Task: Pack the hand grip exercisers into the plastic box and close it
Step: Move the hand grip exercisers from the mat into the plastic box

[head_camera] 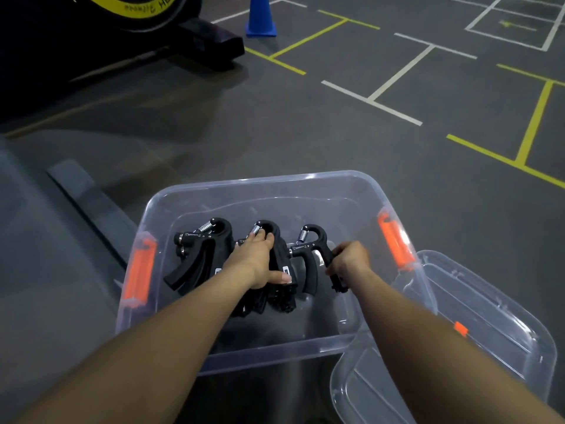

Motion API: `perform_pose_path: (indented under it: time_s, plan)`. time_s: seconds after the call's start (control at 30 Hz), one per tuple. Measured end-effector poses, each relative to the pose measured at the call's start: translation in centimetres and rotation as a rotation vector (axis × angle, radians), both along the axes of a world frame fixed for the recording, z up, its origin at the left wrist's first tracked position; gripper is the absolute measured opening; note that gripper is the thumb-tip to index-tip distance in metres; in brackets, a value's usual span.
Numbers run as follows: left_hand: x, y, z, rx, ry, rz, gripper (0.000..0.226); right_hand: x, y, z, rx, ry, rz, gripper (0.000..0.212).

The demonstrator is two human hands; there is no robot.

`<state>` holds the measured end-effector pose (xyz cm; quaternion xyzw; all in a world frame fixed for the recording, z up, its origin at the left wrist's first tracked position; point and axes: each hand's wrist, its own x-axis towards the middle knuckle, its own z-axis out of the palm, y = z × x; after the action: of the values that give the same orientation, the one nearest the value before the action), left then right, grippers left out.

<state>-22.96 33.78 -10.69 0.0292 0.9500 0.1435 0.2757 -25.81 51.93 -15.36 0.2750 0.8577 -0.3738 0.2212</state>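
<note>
A clear plastic box (260, 182) with orange latches (139, 270) stands open on the floor. Inside it lie several black hand grip exercisers with metal springs. A stack of them (198, 255) leans at the box's left. My left hand (260, 261) grips the middle bunch (282, 270), fingers over the top near the spring. My right hand (350, 260) holds the outer handle of a single exerciser (310, 255) standing upright at the right side of the box. The clear lid (501, 332) lies to the right, its corner tucked under the box's front right edge.
Grey gym floor with white and yellow tape lines stretches ahead. A blue cone (261, 16) stands far back. A dark exercise machine with a yellow-rimmed wheel (137, 7) sits at the upper left. A grey padded bench (55, 240) runs along the left.
</note>
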Motion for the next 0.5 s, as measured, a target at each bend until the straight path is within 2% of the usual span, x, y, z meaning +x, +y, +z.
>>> perform_pose_path:
  time_s: [0.13, 0.33, 0.5]
  plan:
    - [0.0, 0.0, 0.1, 0.009, 0.006, 0.004, 0.101, -0.1, 0.5, -1.2, 0.048, -0.017, -0.057, 0.029]
    - [0.1, 0.1, 0.4, 0.011, -0.003, 0.014, 0.1, -0.5, 0.5, -2.2, 0.037, 0.004, -0.12, 0.02]
    - [0.2, 0.1, 0.3, 0.01, -0.009, 0.013, 0.1, -0.6, 0.0, -2.1, -0.141, 0.045, -0.014, 0.03]
